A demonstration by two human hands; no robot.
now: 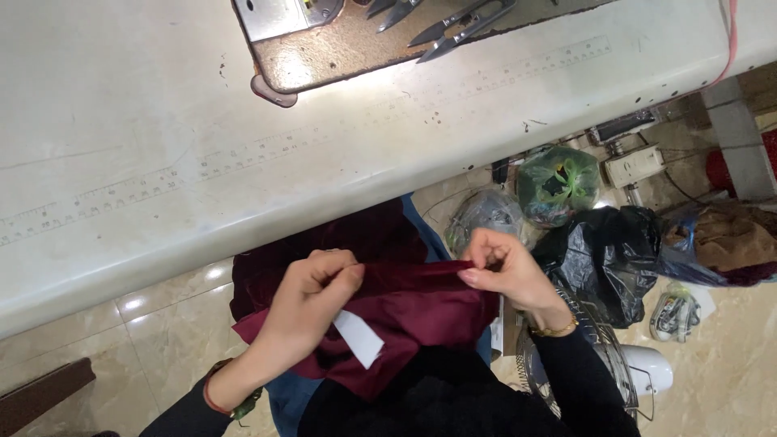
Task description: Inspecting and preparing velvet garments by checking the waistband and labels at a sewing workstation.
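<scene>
1. The left hand (312, 295), lower centre of the frame, pinches the top edge of a dark maroon piece of shiny fabric (413, 311) between thumb and fingers.
2. The right hand (502, 271), just right of centre, grips the same folded edge with its fingertips; the cloth is stretched between both hands.
3. A small white rectangular tag (358, 337) lies on the fabric below the left hand; whether it is sewn on is hard to tell.
4. The fabric sits over the person's lap, below the edge of the long white worktable (162, 146) in the upper frame.
5. Metal thread snips (457, 28) lie at the top centre.
6. A black plastic bag (607, 255) sits on the floor at the right.
</scene>
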